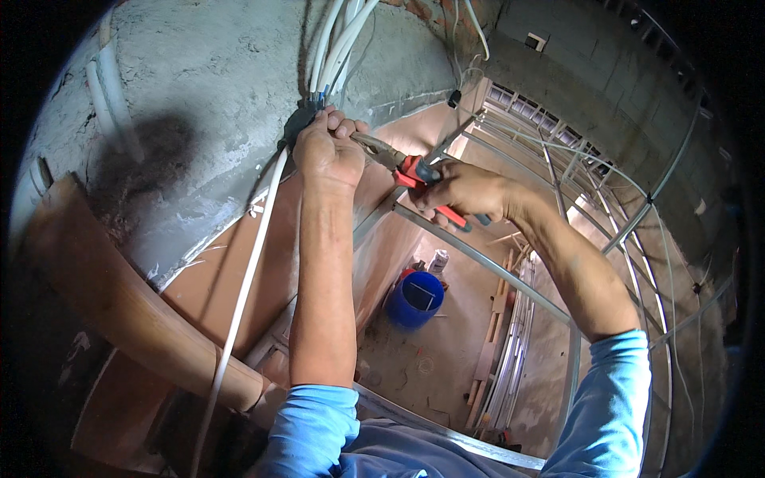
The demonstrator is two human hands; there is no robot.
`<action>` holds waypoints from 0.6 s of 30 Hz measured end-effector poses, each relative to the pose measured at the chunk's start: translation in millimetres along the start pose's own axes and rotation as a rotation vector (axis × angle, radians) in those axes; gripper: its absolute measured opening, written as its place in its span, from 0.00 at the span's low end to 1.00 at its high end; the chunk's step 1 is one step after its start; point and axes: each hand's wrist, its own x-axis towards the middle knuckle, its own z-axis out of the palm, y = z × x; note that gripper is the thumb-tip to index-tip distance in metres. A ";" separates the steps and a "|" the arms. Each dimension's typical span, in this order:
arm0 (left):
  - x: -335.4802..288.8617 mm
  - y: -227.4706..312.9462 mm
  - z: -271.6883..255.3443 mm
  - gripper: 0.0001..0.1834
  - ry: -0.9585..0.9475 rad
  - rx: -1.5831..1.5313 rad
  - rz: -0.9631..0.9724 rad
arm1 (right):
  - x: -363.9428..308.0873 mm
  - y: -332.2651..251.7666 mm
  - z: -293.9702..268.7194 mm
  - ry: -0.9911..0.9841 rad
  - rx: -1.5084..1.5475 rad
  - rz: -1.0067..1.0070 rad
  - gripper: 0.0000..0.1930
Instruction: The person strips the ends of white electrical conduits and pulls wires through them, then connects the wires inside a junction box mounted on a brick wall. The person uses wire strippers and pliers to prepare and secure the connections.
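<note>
My right hand (470, 191) is wrapped round pliers (410, 171) with red and black handles. Their metal jaws point left and reach the fingertips of my left hand (328, 155). That hand is raised against a black box (300, 119) on the concrete wall, its fingers curled in a pinch. What they grip is hidden by the hand and fingers. White cables (339, 44) come down from above into the box, with small blue wire ends showing just over my fingers. Another white cable (253, 263) runs from below the box toward the lower left.
A thick tan pipe (135, 295) curves along the left. Metal framing bars (486, 259) cross below my right arm and extend to the right. Far down on the floor stand a blue barrel (410, 307), a white bag (438, 261) and long metal strips (518, 342).
</note>
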 end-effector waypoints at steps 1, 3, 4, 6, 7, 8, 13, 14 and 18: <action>-0.4 1.5 -1.5 0.11 -0.012 -0.001 -0.017 | 5.9 6.2 -1.4 -0.239 0.309 0.011 0.11; -0.8 2.8 -3.8 0.11 -0.029 0.012 -0.037 | 17.8 17.7 0.2 -0.717 0.931 0.029 0.11; -0.4 2.9 -4.5 0.11 -0.036 0.025 -0.038 | 22.3 21.4 1.0 -0.863 0.998 0.007 0.12; 1.4 2.1 -4.7 0.11 -0.028 0.056 -0.009 | 24.0 23.7 -1.0 -0.723 0.891 -0.042 0.13; 2.4 0.5 -4.4 0.11 -0.002 0.080 0.013 | 22.6 22.7 0.7 -0.640 0.816 -0.043 0.13; 3.1 -1.2 -4.2 0.11 0.008 0.109 0.029 | 15.7 20.6 -2.2 -0.437 0.648 -0.022 0.14; 2.5 -6.5 -5.4 0.09 0.006 0.056 0.062 | -21.9 4.8 9.3 0.393 -0.509 -0.213 0.19; 2.4 -7.2 -5.8 0.09 0.011 0.039 0.055 | -26.9 2.8 13.1 0.501 -0.626 -0.261 0.21; 3.9 -7.5 -7.4 0.06 0.012 0.005 0.038 | -30.4 -0.7 25.8 0.772 -0.925 -0.251 0.25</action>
